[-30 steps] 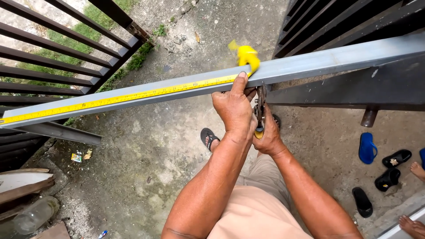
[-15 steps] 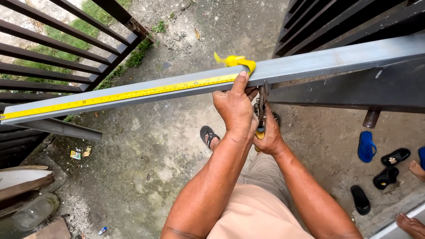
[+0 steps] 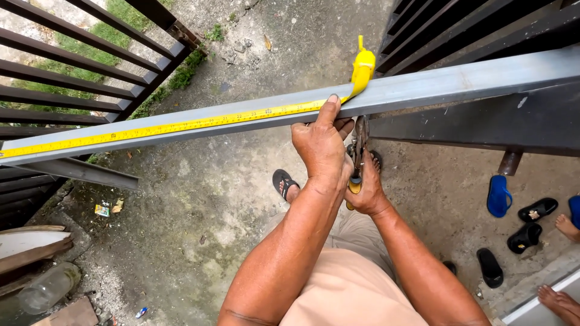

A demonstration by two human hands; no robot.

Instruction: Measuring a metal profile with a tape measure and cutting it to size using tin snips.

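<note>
Metal bar: a long grey steel section (image 3: 471, 81) ran slantwise across the view at about waist height, above a concrete floor (image 3: 199, 199), in front of a dark barred gate (image 3: 459, 36).
Tape measure: a yellow tape (image 3: 181, 127) lay flat along the top of the bar, its free end (image 3: 364, 66) curling upward just past the left hand.
Left hand: the left hand (image 3: 320, 148) pressed the tape against the bar, its fingers (image 3: 331, 108) closed down on tape and edge.
Right hand: the right hand (image 3: 365, 190) sat just beneath the bar, clenched around a pair of yellow-handled snips (image 3: 357, 151) that pointed up at the bar's underside.
Feet: a sandalled foot (image 3: 285, 184) stood on the floor directly under the bar.
Nearby: loose sandals (image 3: 519, 217) and another person's bare feet (image 3: 565, 226) lay to the right.
Risk, tape: a slackened press could probably have let the tape slide or spring back, spoiling the reading.
Risk, blades: the snips sat close to the left wrist; a slip might have nicked skin.
Risk, bar: whether the bar was fixed could not be told; a shift could have endangered the feet below.
</note>
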